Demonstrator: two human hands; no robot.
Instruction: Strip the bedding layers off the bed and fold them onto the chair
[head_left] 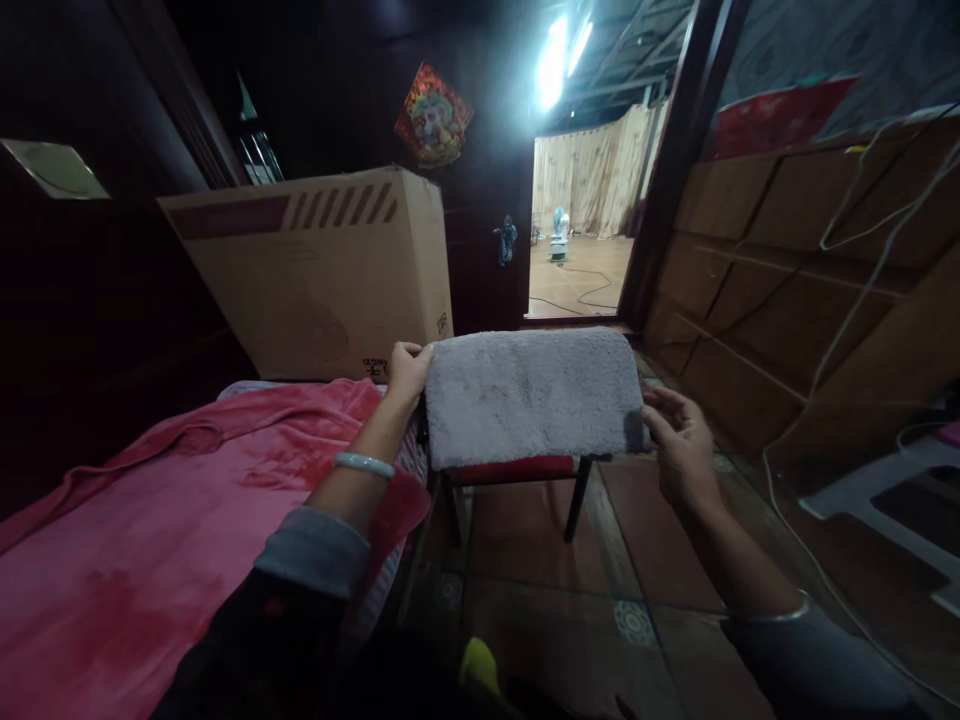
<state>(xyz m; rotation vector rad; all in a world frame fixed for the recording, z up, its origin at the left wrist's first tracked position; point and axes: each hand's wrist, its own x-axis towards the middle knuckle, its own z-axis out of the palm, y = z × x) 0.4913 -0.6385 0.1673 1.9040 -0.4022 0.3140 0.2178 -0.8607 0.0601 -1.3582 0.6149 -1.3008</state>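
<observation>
A grey, fluffy towel point(532, 395) is draped over a chair with a red seat point(517, 468) and dark legs. Its upper left corner is pinched in my left hand point(410, 368), with the fingers closed. At the towel's right edge, my right hand point(681, 440) has its thumb and fingers closed on the cloth near the lower corner. The towel hides most of the chair, and a small dark patch shows at its lower right.
Beside the chair on the left lies a pink blanket point(150, 560) on a bed. A large cardboard box point(315, 270) stands behind it. An open doorway point(581, 230) is ahead. On the right are a wooden cabinet point(750, 280), a white cable point(814, 390) and a white plastic stool point(870, 485).
</observation>
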